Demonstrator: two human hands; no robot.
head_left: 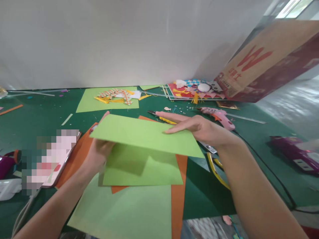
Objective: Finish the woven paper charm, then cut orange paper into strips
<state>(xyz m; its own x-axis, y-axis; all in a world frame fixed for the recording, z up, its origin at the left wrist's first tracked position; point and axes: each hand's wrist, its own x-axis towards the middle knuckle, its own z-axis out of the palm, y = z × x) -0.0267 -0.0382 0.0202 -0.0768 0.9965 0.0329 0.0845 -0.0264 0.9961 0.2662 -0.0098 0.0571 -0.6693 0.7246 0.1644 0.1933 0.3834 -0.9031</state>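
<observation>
A bright green sheet of paper [144, 134] is held tilted above the table between both hands. My left hand [99, 152] is closed on its left end, with the thumb at the far edge and fingers underneath. My right hand [199, 127] is at its right part; one digit presses on top, while another stretches out beyond the far edge. Underneath lies a second green sheet [149, 172], over orange paper [178, 199] and a paler green sheet [129, 212]. Yellow-handled scissors [214, 169] lie partly hidden beside my right forearm, and a yellow craft knife [166, 120] lies behind the fingers.
A pink glue gun [219, 118] lies at the right, a purple one [296, 154] farther right. On the left are a phone [56, 156] and cable. Woven paper pieces [117, 96] and a decorated card stack [194, 89] lie before the wall. A paper bag [269, 63] stands back right.
</observation>
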